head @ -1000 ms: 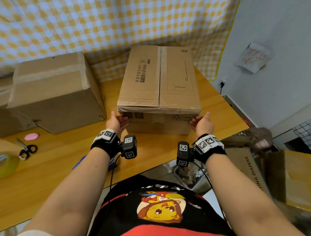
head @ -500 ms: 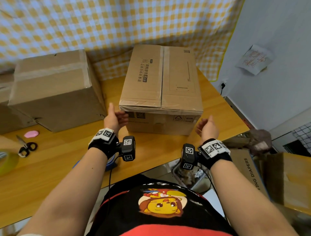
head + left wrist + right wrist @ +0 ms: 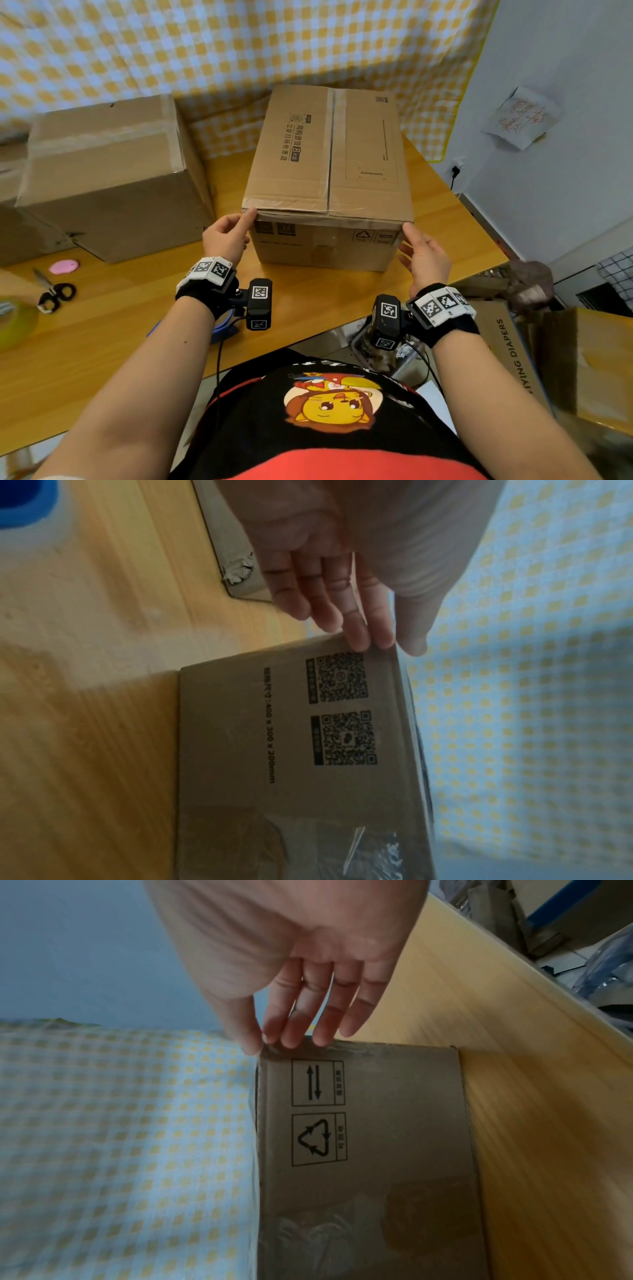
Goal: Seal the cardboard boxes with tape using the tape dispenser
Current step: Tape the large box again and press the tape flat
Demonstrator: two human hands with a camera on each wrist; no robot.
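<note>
A closed cardboard box (image 3: 329,164) with a taped centre seam stands on the wooden table (image 3: 102,342). My left hand (image 3: 239,222) rests its straight fingertips (image 3: 356,631) on the box's near-left top corner (image 3: 291,750). At the near-right top corner, my right hand (image 3: 411,236) touches the box (image 3: 363,1150) with its thumb and straight fingertips (image 3: 291,1031). Neither hand holds anything. A blue part of what looks like the tape dispenser (image 3: 222,329) lies near the table's front edge, mostly hidden under my left wrist, and shows as a blue shape (image 3: 24,501) in the left wrist view.
A second, larger taped box (image 3: 109,171) stands to the left, close beside the first. Scissors (image 3: 54,293), a pink disc (image 3: 64,266) and a yellowish tape roll (image 3: 13,322) lie at the far left. More cartons (image 3: 507,349) sit on the floor at the right.
Both hands left the box's lower near corners, drew back a little, then rose to its top near corners. The box has stayed in place.
</note>
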